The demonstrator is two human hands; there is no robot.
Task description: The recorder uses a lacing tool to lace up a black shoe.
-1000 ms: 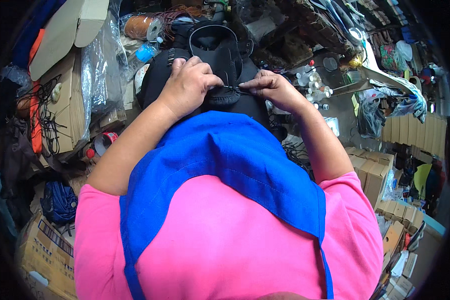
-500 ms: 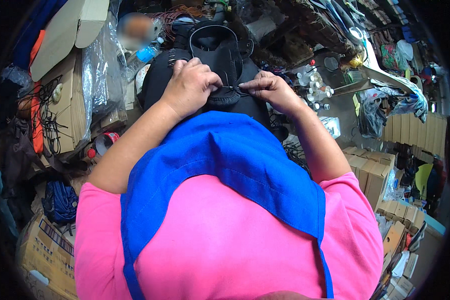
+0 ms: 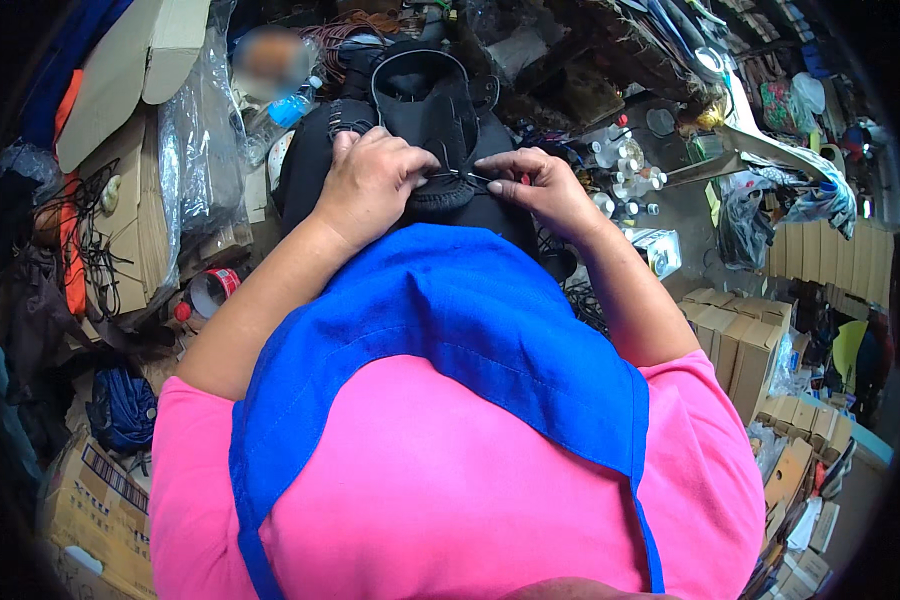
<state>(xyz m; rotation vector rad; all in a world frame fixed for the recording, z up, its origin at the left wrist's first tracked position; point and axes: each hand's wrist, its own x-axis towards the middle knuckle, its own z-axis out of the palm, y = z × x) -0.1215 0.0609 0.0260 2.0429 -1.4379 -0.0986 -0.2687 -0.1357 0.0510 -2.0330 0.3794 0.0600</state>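
A black shoe upper (image 3: 442,118) with a puckered, stitched toe (image 3: 444,196) lies over my dark-clad lap, its toe towards me and its grey-lined opening away. At the left of the toe, my left hand (image 3: 375,180) is closed, thumb and forefinger pinching by a thin, shiny, needle-like line (image 3: 452,175). From the other side, my right hand (image 3: 540,187) pinches with bent fingers close to the toe seam. A thin strand, apparently thread (image 3: 478,178), runs from the seam to these fingertips. Whether each line is needle or thread is hard to make out.
Leaning cardboard (image 3: 120,200) and clear plastic wrap (image 3: 205,140) crowd the left, beside a bottle with a blue label (image 3: 295,103). Several small white-capped bottles (image 3: 630,165) stand beyond my right forearm. Stacked cardboard boxes (image 3: 740,340) sit at the right.
My right forefinger and thumb have spread slightly and sit beside the toe seam. The left hand has shifted a little to the left. The shoe upper has barely moved.
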